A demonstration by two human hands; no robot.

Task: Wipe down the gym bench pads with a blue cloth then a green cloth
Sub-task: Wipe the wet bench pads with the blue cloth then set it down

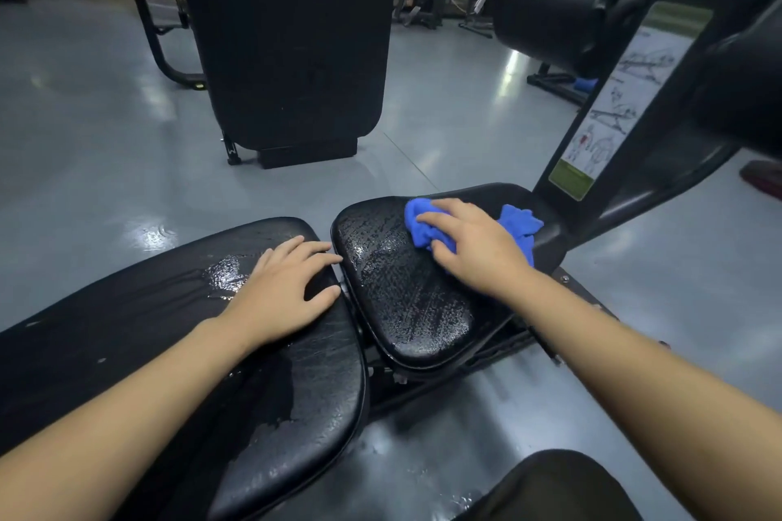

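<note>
Wiping the seat pad (406, 292) with the blue cloth (427, 226), bunched at the pad's far end. Best done in long overlapping strokes toward the near edge, pressing evenly to lift the wet film. Right hand (474, 243) flat on the cloth, fingers spread, pressing not pinching. Left hand (287, 292) open, palm down on the back pad (169, 321) beside the seat pad, bracing. No green cloth in view.
</note>
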